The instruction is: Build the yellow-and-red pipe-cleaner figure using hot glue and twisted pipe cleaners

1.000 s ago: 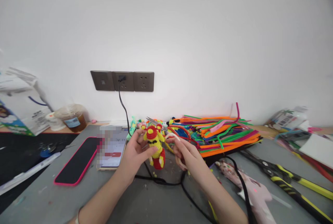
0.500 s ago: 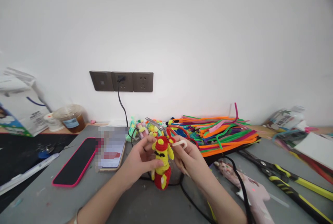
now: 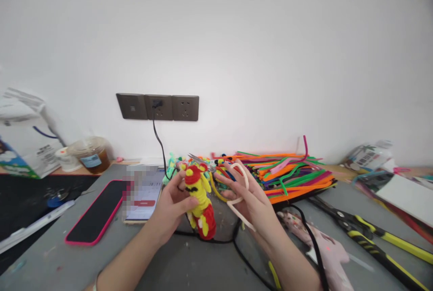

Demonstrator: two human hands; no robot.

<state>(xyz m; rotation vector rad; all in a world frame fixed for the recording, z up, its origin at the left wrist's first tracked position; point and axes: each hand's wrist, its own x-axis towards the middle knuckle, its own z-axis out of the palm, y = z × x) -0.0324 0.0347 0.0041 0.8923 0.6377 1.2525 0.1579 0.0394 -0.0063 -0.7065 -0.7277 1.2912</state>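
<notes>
My left hand (image 3: pixel 172 203) is closed round a small pipe-cleaner figure (image 3: pixel 200 200), yellow with a red cap and red legs, held upright over the grey table (image 3: pixel 189 264). My right hand (image 3: pixel 250 203) is just to the figure's right. Its fingers are stretched out, with a cream pipe cleaner (image 3: pixel 241 194) looped over them and trailing down across the palm. A yellow pipe cleaner (image 3: pixel 216 191) curves between the figure and my right hand.
A heap of coloured pipe cleaners (image 3: pixel 291 173) lies behind my right hand. Scissors (image 3: pixel 199 160) and small figures sit at the back. A pink-cased phone (image 3: pixel 96 212), a second phone (image 3: pixel 144 191), a black cable (image 3: pixel 237 246), a pink glue gun (image 3: pixel 321 250) and yellow-handled cutters (image 3: pixel 375 232) surround my hands.
The figure moved left and slightly up in my left hand. My right fingers have spread and the cream pipe cleaner now loops wider over them.
</notes>
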